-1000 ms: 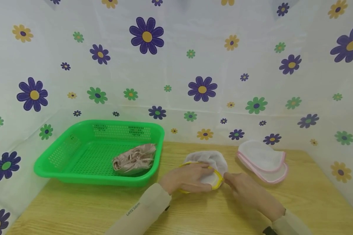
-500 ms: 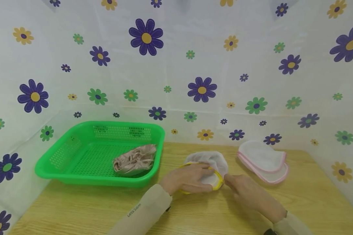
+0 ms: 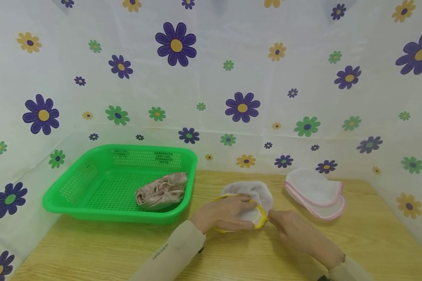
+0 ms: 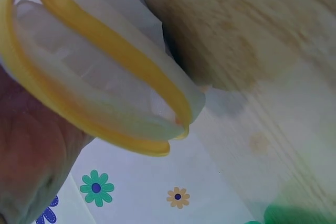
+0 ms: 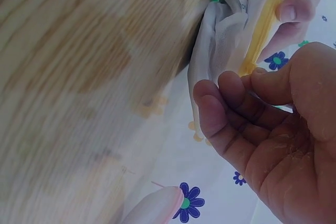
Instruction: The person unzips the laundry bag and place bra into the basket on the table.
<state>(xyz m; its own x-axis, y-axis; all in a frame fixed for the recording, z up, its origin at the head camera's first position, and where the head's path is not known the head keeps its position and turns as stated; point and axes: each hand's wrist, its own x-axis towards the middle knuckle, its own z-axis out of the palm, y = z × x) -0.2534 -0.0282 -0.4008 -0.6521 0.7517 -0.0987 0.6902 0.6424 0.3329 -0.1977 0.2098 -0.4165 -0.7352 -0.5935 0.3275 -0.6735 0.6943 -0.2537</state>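
Observation:
A white mesh laundry bag (image 3: 252, 215) with yellow trim lies on the wooden table in front of me, seen in all three views. My left hand (image 3: 228, 214) holds its left part from above, the fingers spread over the mesh and the thumb at the near edge. At the bag's right end, my right hand (image 3: 295, 230) pinches the end of the yellow zipper band (image 5: 262, 32) between thumb and index finger. In the left wrist view, two yellow bands (image 4: 121, 59) curve around the pale mesh. My right fingertips cover the zipper's end.
A green perforated basket (image 3: 126, 215) stands at left, with a rolled satin-like brownish-pink cloth (image 3: 161, 191) inside. White mesh with pink edging (image 3: 313, 187) lies at the right back, in two overlapping rounded layers. A flower-printed curtain (image 3: 204, 78) hangs behind the table (image 3: 232, 257).

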